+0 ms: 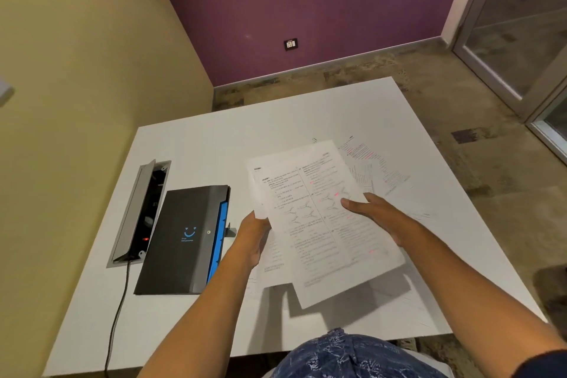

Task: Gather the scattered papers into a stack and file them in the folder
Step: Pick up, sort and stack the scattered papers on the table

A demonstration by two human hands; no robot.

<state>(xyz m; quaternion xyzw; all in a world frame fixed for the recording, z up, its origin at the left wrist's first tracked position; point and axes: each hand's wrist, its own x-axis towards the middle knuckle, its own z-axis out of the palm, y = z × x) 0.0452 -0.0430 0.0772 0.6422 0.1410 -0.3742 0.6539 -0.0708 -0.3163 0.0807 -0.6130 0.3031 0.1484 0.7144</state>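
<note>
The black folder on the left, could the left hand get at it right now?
Probably not straight away: the left hand has its grip on the held papers. The black folder lies just beside it on the table with nothing between, so once freed, likely yes.

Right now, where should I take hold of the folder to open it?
Grip the folder at its right long edge, where the blue dividers show: that side looks like the opening. The left hand is nearest, but it and the right hand hold the papers.

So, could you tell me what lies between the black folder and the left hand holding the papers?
In the head view, only bare white table separates the folder from the left hand.
</note>
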